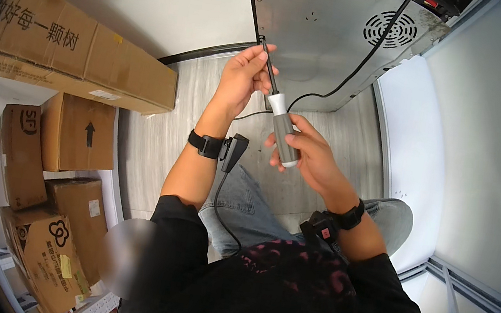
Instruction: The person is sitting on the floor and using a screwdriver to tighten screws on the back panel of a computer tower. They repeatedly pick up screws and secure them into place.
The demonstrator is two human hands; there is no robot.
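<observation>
Both my hands are on one screwdriver (pixel 282 126) with a grey and white handle and a dark shaft. My left hand (pixel 245 79) pinches the shaft near its tip, which points away from me. Around the handle's lower part, the fingers of my right hand (pixel 309 152) are closed. Just past the tip stands a metal cabinet (pixel 316 50) with a round vent grille (pixel 390 30); small screws line its left edge. Whether the tip touches that edge I cannot tell. A black strap with a small device sits on each of my wrists.
A long cardboard box (pixel 87 44) lies at the left, above a shelf holding several brown cartons (pixel 83 136). A black cable (pixel 367 57) runs down the cabinet to the wood-look floor (pixel 157 137). White panels (pixel 417 129) stand at the right.
</observation>
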